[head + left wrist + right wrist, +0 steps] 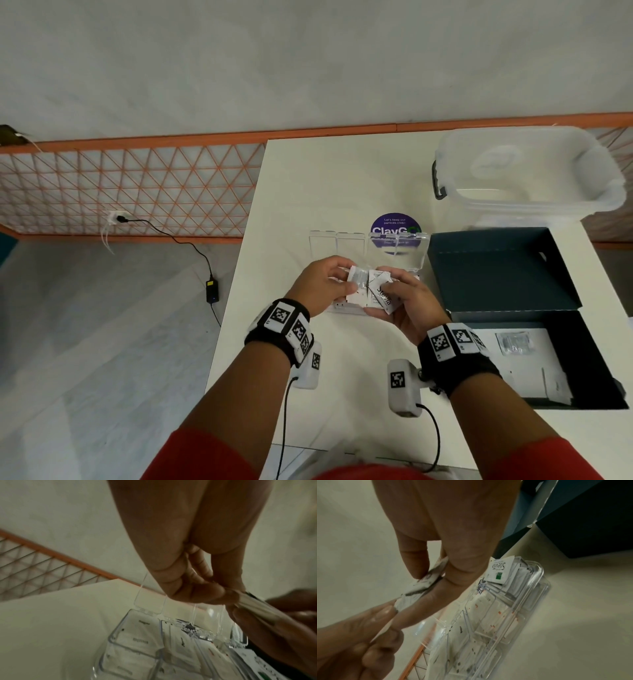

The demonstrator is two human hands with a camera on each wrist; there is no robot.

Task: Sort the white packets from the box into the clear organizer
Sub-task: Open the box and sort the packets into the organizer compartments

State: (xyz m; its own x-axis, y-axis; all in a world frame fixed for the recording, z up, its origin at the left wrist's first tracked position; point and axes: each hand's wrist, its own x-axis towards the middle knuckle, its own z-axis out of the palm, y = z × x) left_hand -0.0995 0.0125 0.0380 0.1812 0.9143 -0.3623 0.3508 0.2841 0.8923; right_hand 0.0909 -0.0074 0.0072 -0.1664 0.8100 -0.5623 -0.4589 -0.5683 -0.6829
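Both hands hover over the clear organizer in the head view, sharing a small stack of white packets, one printed "Stevia". My left hand pinches a packet at the stack's left end. My right hand grips the rest between thumb and fingers. The left wrist view shows the packets' edges above organizer compartments filled with packets. In the right wrist view the held packets sit beside the organizer, whose end compartment holds upright Stevia packets. The dark box lies open at right with packets inside.
The box's lid is folded back behind it, close to the organizer's right end. A clear lidded tub stands at the table's back right. A purple round sticker lies behind the organizer. The table's left edge drops to the floor.
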